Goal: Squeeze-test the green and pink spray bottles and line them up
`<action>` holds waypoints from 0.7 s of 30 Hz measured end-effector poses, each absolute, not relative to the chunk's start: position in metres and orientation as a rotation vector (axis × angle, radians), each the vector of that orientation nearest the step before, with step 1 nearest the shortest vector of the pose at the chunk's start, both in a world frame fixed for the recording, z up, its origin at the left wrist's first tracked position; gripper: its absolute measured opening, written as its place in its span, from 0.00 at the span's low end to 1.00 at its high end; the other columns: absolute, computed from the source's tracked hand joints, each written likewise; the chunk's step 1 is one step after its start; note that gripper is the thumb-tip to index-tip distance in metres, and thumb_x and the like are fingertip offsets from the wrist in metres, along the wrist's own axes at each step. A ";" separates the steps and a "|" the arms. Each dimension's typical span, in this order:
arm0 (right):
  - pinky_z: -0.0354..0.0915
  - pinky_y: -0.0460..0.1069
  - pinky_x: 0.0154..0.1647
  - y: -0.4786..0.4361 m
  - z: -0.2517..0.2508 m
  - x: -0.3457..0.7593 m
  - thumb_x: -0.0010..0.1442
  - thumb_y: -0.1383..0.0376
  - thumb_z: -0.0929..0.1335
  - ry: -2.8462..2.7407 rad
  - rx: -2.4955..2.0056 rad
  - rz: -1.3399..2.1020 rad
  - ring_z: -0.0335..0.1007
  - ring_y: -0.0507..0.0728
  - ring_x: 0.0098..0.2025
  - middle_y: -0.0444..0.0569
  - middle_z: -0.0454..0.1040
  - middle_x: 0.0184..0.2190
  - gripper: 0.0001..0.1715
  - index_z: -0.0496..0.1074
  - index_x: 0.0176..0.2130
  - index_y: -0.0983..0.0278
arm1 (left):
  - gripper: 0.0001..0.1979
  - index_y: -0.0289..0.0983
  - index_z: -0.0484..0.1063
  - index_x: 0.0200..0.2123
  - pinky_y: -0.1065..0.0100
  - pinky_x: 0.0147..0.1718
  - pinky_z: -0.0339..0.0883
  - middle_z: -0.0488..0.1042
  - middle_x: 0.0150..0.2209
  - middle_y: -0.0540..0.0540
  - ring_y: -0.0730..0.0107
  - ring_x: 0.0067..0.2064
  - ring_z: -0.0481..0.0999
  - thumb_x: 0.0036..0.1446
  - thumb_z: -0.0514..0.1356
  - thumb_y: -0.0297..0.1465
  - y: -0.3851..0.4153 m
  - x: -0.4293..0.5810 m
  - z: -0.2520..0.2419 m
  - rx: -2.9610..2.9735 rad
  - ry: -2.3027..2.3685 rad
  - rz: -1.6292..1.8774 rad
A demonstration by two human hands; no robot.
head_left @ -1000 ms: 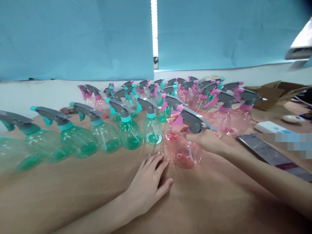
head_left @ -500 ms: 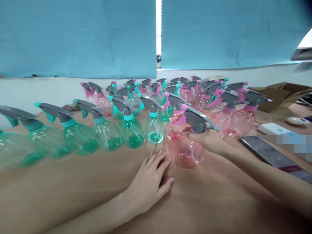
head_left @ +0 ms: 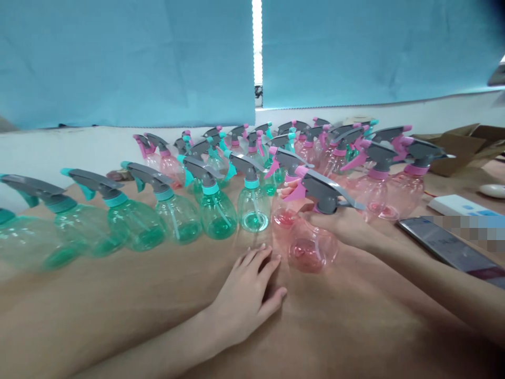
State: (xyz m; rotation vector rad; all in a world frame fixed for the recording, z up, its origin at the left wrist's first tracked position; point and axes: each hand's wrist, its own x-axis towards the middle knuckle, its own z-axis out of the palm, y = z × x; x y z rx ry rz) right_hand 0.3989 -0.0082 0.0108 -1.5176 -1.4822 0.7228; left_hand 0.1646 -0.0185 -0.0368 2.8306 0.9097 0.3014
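My right hand is wrapped round the neck of a pink spray bottle, its fingertips showing beside the pink trigger. This bottle has a grey head and stands at the near end of the pink ones, with a little liquid at its bottom. On the wooden table, my left hand lies palm down with its fingers loosely apart, holding nothing. Just beyond it stands a clear green spray bottle with a turquoise collar. Another green spray bottle is to the left of that one.
A row of green bottles runs off to the left. Several pink and green bottles crowd the back, near the wall. At the right lie a phone, a white box, a white mouse and an open cardboard box.
The whole view has shifted slightly, so things appear a little farther right. Both hands keep their poses, the right one still round the pink spray bottle's neck.
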 end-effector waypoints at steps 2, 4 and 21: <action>0.65 0.55 0.39 -0.007 0.009 0.400 0.47 0.63 0.67 -1.476 -1.526 0.724 0.69 0.59 0.36 0.42 0.71 0.26 0.04 0.70 0.29 0.58 | 0.24 0.33 0.63 0.59 0.47 0.57 0.56 0.62 0.62 0.35 0.49 0.62 0.59 0.63 0.57 0.37 -0.019 0.165 -0.036 2.835 0.915 0.277; 0.66 0.55 0.39 -0.006 0.007 0.402 0.48 0.63 0.67 -1.483 -1.531 0.720 0.69 0.59 0.36 0.43 0.71 0.25 0.02 0.69 0.27 0.58 | 0.24 0.33 0.63 0.59 0.47 0.57 0.56 0.62 0.62 0.35 0.49 0.62 0.59 0.63 0.57 0.37 -0.019 0.165 -0.036 2.833 0.912 0.278; 0.65 0.54 0.35 -0.011 0.013 0.399 0.46 0.61 0.68 -1.424 -1.584 0.679 0.69 0.60 0.33 0.43 0.69 0.22 0.12 0.62 0.17 0.59 | 0.22 0.35 0.64 0.58 0.50 0.58 0.56 0.63 0.61 0.38 0.52 0.62 0.60 0.63 0.57 0.37 -0.014 0.162 -0.038 2.823 0.862 0.333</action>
